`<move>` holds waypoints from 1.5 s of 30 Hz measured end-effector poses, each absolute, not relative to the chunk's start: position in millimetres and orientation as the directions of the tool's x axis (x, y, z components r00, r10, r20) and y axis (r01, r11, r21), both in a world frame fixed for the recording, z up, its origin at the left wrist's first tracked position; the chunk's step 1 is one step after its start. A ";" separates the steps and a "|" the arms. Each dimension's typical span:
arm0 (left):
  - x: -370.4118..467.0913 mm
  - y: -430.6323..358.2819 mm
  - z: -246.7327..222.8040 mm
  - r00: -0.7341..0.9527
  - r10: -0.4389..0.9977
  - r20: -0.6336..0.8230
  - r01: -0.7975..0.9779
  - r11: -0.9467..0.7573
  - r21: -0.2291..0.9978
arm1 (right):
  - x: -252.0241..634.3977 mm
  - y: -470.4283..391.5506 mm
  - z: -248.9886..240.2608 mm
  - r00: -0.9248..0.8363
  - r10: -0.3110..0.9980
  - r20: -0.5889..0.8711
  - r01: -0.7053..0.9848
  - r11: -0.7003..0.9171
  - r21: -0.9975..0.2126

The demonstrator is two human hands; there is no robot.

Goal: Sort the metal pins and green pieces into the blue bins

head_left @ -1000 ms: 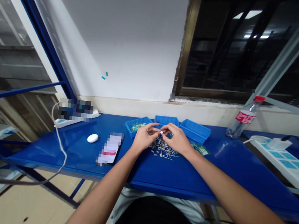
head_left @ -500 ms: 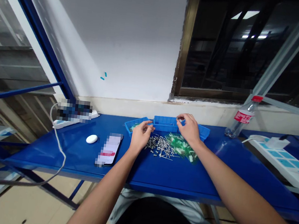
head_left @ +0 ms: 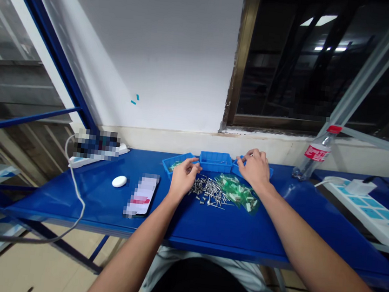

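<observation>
My left hand [head_left: 184,176] hovers by the left blue bin [head_left: 168,163], its fingers curled together; what they hold, if anything, is too small to name. My right hand [head_left: 255,168] is over the right blue bin [head_left: 237,168], fingers bent down and partly hidden behind the hand. Between them stands the middle blue bin [head_left: 215,168]. In front of the bins lies a heap of small dark metal pieces [head_left: 198,187], beside long silver pins [head_left: 215,193]. Green plastic [head_left: 241,193] with small white pieces lies right of the pins.
A phone [head_left: 143,195] and a white oval object [head_left: 119,181] lie to the left. A bottle [head_left: 316,153] with a red cap stands at the back right. Power strips [head_left: 372,208] sit at both sides, and a cable [head_left: 81,194] hangs over the left edge.
My right hand has moved right, from the middle bin's right end to over the right bin. My left hand has stayed nearly still.
</observation>
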State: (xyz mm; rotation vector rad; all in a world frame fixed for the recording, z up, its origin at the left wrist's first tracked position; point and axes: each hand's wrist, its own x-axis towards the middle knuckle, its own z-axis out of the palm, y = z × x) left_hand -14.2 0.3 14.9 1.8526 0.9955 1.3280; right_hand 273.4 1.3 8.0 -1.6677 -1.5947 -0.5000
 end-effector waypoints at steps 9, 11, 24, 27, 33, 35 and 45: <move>-14.5 0.0 14.8 0.200 0.851 0.485 0.236 -0.522 0.819 | 236.0 -19.0 16.3 -0.258 0.738 0.624 0.845 0.485 -0.224; -14.0 -1.2 16.0 0.189 0.853 0.486 0.243 -0.521 0.818 | 219.0 -28.0 16.1 -0.405 0.715 0.571 0.768 0.604 -0.212; -14.1 -6.3 19.6 0.177 0.856 0.485 0.258 -0.516 0.817 | 142.3 -64.6 13.1 -0.739 0.551 0.388 0.539 0.829 -0.150; -14.2 -5.4 18.4 0.177 0.849 0.498 0.262 -0.529 0.807 | 142.6 -61.9 9.9 -0.752 0.540 0.378 0.547 0.831 -0.102; -13.7 -5.9 19.5 0.178 0.842 0.509 0.280 -0.540 0.794 | 151.9 -55.5 14.1 -0.739 0.560 0.375 0.600 0.800 -0.013; -13.6 -6.7 20.8 0.176 0.844 0.507 0.285 -0.537 0.794 | 152.9 -55.4 14.7 -0.744 0.545 0.387 0.587 0.810 -0.011; -13.2 -7.5 21.2 0.250 0.825 0.507 0.270 -0.562 0.782 | 171.3 -51.0 22.1 -0.164 0.635 0.755 0.526 0.704 -0.477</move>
